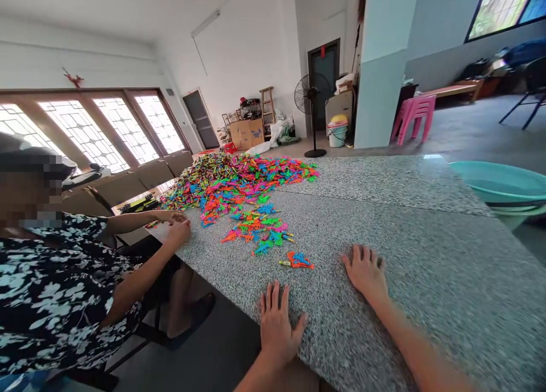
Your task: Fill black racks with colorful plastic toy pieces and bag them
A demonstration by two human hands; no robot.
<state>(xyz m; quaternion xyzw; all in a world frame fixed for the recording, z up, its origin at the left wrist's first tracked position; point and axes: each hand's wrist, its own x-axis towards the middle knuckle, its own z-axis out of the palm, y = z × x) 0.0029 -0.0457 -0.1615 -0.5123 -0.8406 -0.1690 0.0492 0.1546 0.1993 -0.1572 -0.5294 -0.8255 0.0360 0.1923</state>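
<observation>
My left hand (pixel 278 324) lies flat at the near edge of the speckled stone table (pixel 341 221), fingers spread and holding nothing. Farther right, my right hand (pixel 365 269) rests palm down on the same surface, its fingers also apart. Just beyond my left hand is a small group of orange and blue plastic toy pieces (pixel 300 260) with a yellowish tube sticking out. Behind it lies a loose cluster of green, orange, pink and blue toy pieces (pixel 262 228), shaped like little guns. Neither hand touches any of them.
A large heap of colourful plastic pieces (pixel 239 178) covers the table's far left. A co-worker in a floral shirt (pixel 60 289) sits at the left, hands together over the edge. Teal basins (pixel 503 181) stand off the right side. A floor fan (pixel 313 113) stands behind.
</observation>
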